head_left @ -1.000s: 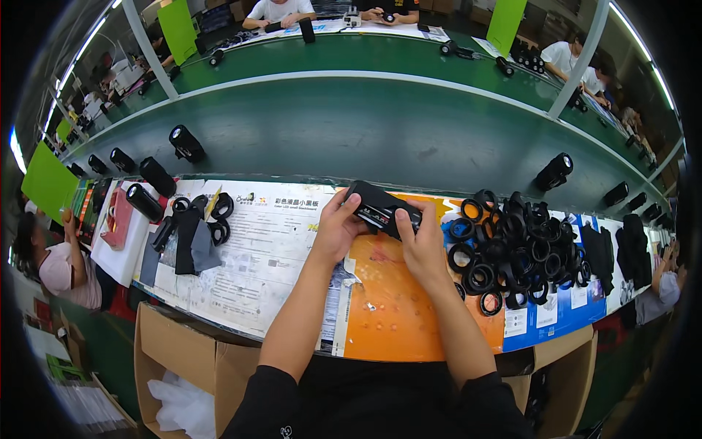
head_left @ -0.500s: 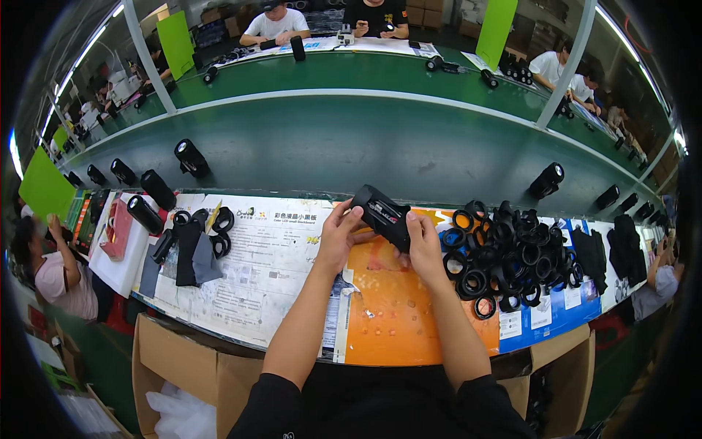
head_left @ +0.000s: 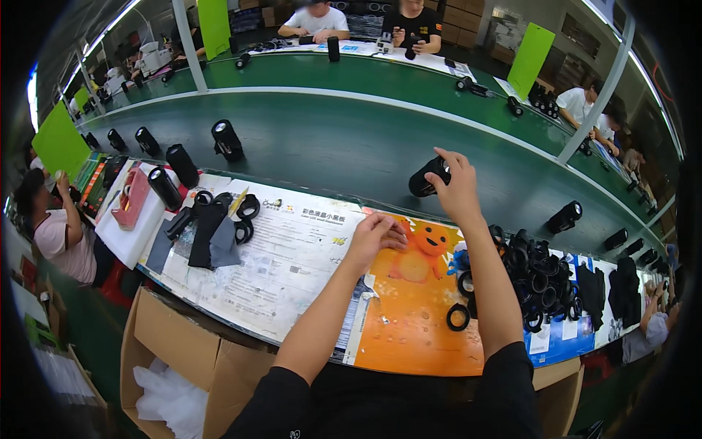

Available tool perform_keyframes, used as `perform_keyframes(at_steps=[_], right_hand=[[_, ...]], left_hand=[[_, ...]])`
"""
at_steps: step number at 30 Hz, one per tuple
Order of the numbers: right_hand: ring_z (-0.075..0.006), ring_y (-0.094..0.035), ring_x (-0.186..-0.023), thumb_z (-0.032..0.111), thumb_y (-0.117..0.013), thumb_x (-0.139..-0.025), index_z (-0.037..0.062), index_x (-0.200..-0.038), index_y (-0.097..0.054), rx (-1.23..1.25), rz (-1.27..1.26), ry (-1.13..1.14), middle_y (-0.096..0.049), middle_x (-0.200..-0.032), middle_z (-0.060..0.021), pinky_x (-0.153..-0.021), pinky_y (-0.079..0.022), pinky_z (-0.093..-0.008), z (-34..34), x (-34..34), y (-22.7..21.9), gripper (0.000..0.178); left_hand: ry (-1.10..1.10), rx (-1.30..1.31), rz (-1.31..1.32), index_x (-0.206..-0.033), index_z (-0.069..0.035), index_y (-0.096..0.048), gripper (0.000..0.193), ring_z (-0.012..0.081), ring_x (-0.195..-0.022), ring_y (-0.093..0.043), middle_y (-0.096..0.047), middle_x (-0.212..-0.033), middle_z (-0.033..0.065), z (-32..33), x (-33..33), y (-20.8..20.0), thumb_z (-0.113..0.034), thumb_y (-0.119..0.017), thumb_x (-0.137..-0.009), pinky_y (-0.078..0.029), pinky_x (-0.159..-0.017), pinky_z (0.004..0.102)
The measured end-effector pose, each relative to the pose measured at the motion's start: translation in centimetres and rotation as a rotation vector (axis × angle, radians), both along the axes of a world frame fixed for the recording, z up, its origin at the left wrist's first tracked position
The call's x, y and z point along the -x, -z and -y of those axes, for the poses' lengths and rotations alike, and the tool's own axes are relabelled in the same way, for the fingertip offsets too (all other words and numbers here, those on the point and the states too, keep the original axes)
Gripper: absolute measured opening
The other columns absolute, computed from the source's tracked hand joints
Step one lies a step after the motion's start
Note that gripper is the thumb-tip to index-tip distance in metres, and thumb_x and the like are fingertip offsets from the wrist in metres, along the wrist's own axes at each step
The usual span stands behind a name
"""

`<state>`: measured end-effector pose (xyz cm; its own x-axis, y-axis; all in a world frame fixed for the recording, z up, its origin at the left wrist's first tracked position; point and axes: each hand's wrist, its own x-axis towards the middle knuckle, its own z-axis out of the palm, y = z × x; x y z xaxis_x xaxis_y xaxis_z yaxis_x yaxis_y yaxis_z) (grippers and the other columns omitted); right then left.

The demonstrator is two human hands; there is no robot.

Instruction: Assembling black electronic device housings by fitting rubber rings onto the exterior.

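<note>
My right hand point(head_left: 459, 184) reaches out over the green conveyor surface and grips a black cylindrical speaker point(head_left: 422, 183) by its top end, thumb on one side and fingers on the other. The speaker stands slightly tilted just past the far edge of the worktable. Nothing shows in my left hand point(head_left: 376, 240), whose half-curled fingers hover over the orange printed sheet point(head_left: 417, 322). Below my right forearm, and partly hidden by it, lies a heap of black rings point(head_left: 537, 274); one loose ring point(head_left: 458, 317) rests nearer to me.
Black cloth pieces and rings point(head_left: 212, 230) lie on the left white sheet point(head_left: 285, 256), beside two upright speakers point(head_left: 183, 165) and a red holder point(head_left: 131, 197). More speakers point(head_left: 227, 139) stand along the conveyor point(head_left: 322, 139). Open cardboard boxes point(head_left: 175, 329) sit below the front edge. Other people work around.
Both hands held the speaker above the orange sheet. My left hand has let go, and my right hand has carried it forward and right onto the conveyor. The view has shifted.
</note>
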<state>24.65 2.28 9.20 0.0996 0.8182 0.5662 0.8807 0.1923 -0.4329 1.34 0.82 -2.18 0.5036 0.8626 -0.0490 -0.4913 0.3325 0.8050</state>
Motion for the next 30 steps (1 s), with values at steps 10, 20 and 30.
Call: perform_keyframes(at_steps=[10, 20, 30], right_hand=[[-0.0463, -0.056, -0.14, 0.03, -0.073, -0.108, 0.0192, -0.156, -0.064, 0.045, 0.059, 0.032, -0.051, -0.167, -0.0237, -0.117, -0.05, -0.0537, -2.9, 0.4, 2.1, 0.05], [-0.0411, -0.061, -0.137, 0.024, -0.076, -0.107, 0.0066, -0.129, -0.076, -0.106, -0.163, -0.124, -0.066, -0.153, -0.0224, -0.116, -0.049, -0.0487, 6.5, 3.4, -0.2, 0.029], [-0.0069, -0.051, -0.06, 0.018, -0.075, -0.108, -0.0004, -0.097, -0.073, 0.171, -0.459, -0.262, -0.064, -0.069, -0.0035, -0.057, -0.039, -0.0283, 14.1, 5.1, -0.3, 0.022]], left_hand=[[0.004, -0.046, -0.042, -0.125, 0.002, -0.06, 0.014, 0.0303, -0.096, -0.079, -0.073, -0.11, 0.019, 0.0, 0.2, -0.2, -0.006, -0.056, -0.114, -0.069, -0.086, 0.0413], [0.011, -0.061, -0.08, -0.122, 0.002, -0.062, 0.013, 0.0284, -0.096, -0.079, -0.074, -0.109, 0.0171, 0.2, 0.5, 0.1, -0.007, -0.057, -0.115, -0.069, -0.086, 0.0414], [0.005, -0.105, -0.16, -0.118, 0.001, -0.062, 0.01, 0.0257, -0.094, -0.078, -0.075, -0.108, 0.0155, 0.6, -0.1, -1.0, -0.007, -0.056, -0.115, -0.067, -0.087, 0.0382]])
